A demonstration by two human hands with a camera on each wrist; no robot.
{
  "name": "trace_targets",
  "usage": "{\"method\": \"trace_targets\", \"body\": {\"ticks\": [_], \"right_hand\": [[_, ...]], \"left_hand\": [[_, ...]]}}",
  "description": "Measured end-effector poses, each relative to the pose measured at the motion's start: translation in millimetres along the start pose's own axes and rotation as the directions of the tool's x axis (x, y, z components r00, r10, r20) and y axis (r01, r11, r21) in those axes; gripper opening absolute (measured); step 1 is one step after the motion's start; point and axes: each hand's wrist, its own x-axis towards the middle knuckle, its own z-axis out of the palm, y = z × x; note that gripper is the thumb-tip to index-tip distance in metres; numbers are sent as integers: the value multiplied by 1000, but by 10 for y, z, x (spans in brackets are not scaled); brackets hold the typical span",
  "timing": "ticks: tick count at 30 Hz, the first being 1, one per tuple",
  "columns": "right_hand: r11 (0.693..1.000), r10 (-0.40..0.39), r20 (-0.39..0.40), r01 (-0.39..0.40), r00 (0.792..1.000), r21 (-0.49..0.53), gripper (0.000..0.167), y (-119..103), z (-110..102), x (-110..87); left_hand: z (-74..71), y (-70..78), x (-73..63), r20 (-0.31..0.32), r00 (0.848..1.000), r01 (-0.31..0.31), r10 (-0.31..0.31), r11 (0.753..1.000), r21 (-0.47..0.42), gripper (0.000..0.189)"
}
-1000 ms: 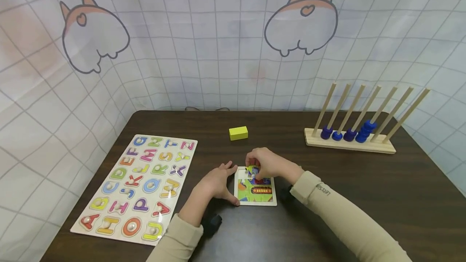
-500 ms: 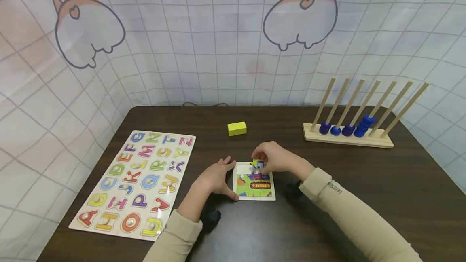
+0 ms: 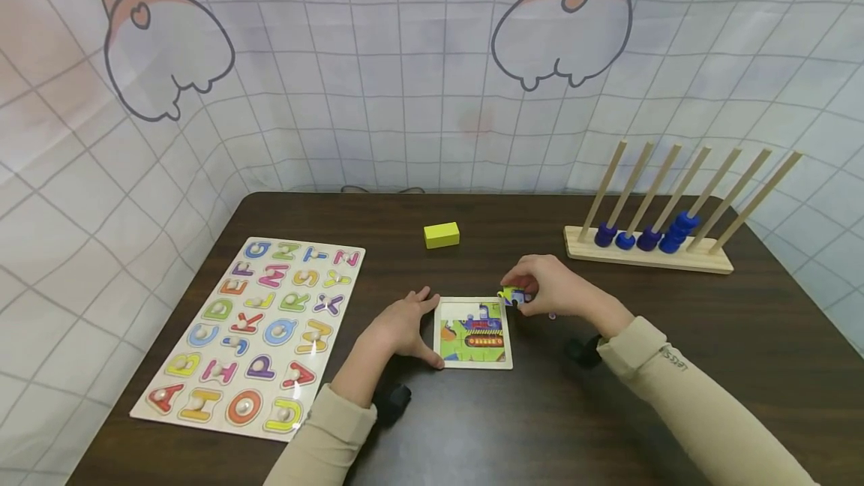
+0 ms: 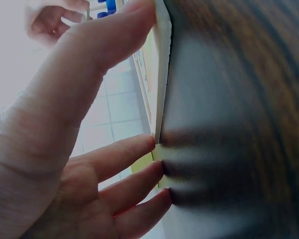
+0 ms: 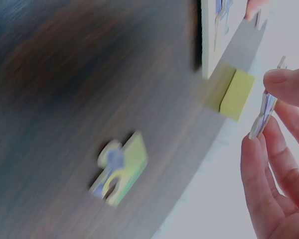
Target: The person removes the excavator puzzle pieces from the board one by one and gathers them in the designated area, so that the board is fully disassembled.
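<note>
A square jigsaw puzzle [image 3: 455, 311] in a pale frame lies mid-table, showing an orange-and-purple digger; a white gap shows in its upper left. My left hand [image 3: 400, 327] spans its left side with extended fingers, thumb at the near corner and index finger at the far one. Just outside the far right corner, my right hand [image 3: 553, 289] pinches a yellow-and-purple puzzle piece [image 3: 511, 295] between thumb and fingers. In the right wrist view this held piece [image 5: 265, 112] is seen edge-on. A loose puzzle piece [image 5: 134, 154] lies below on the table, mostly hidden by the hand in the head view.
To the left lies a wooden alphabet board [image 3: 253, 336] with knobbed letters. A yellow block [image 3: 442, 235] stands behind the puzzle. At the back right is a peg stand [image 3: 648, 255] with blue and purple beads. A grid-patterned cloth [image 3: 364, 96] hangs behind the table.
My right hand has moved right from over the puzzle, past its far right corner, still pinching a piece. The left hand has kept its place at the frame. The head view has shifted slightly.
</note>
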Motion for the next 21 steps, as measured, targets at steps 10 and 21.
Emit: {"method": "trace_targets", "body": {"ticks": [10,21], "right_hand": [[1000,10,-50,-10,999,6,34,222,-128,-240],[997,37,-96,-43,995,-62,31,473,-194,-497]], "left_hand": [[-10,6,-14,-2,1000,-9,9,1000,-3,102],[-10,9,-22,-4,1000,-6,6,1000,-5,103]]}}
